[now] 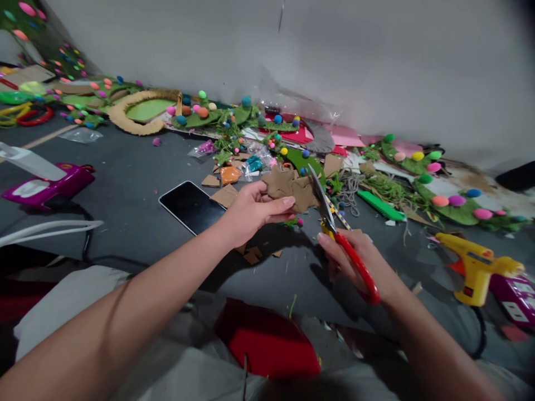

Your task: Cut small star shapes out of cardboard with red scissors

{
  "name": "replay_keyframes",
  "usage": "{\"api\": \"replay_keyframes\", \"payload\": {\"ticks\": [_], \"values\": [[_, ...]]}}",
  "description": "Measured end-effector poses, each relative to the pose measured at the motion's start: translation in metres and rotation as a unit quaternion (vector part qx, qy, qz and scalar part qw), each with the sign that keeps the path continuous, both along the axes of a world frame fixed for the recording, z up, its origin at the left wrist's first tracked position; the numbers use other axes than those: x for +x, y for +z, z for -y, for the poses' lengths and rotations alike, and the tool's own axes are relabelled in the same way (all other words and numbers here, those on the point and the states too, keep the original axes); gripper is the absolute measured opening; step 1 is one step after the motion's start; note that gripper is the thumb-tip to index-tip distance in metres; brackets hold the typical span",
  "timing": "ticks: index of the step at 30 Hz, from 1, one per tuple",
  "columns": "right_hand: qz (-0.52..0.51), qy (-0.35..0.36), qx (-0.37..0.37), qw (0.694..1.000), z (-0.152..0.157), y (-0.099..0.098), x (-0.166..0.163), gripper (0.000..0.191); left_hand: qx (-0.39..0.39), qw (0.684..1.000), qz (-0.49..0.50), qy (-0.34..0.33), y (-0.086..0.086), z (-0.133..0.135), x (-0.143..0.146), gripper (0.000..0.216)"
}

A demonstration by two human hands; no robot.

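Note:
My left hand (pixel 259 211) is closed on a piece of brown cardboard (pixel 288 188), cut in part to star shapes, with the thumb pressed on top. My right hand (pixel 349 253) is wrapped round the red handles of a pair of scissors (pixel 327 214). Their blades point up and away from me, close beside the cardboard's right edge; I cannot tell whether they touch it. Under my left wrist lies a smartphone (pixel 188 206) with a dark screen. Cardboard scraps (pixel 252 255) are scattered on the table below the hands.
A yellow glue gun (pixel 476 267) stands at the right beside a purple power strip (pixel 518 298). Another purple power strip (pixel 50 186) is at the left. Felt pieces with pompoms, a cardboard ring (pixel 125 114), a green comb (pixel 380 205) and grey string (pixel 351 192) line the back.

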State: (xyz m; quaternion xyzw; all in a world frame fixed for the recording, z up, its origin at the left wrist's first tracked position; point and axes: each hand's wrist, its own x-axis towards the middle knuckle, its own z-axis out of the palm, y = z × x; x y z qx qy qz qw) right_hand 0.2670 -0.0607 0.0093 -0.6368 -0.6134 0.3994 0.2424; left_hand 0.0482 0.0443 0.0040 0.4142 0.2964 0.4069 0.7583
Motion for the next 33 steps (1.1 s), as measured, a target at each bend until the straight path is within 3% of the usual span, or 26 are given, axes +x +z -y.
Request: {"api": "replay_keyframes", "payload": {"ticks": [7,16,27,33], "values": [[0.024,-0.031,-0.005,0.999,-0.001,0.002,-0.005,0.060,0.001,1.000,0.008,-0.005,0.001,-0.001,-0.002,0.034],[0.066,-0.075,0.073,0.992,-0.004,-0.013,0.003,0.068,0.013,1.000,-0.013,-0.003,-0.002,-0.003,-0.003,0.030],[0.095,-0.011,-0.015,0.995,0.004,0.005,0.024,0.059,0.150,0.985,-0.073,0.040,0.002,-0.016,-0.015,0.027],[0.101,0.023,-0.047,0.993,0.008,0.008,0.031,0.054,0.154,0.982,-0.080,0.077,0.000,-0.022,-0.018,0.059]]}}
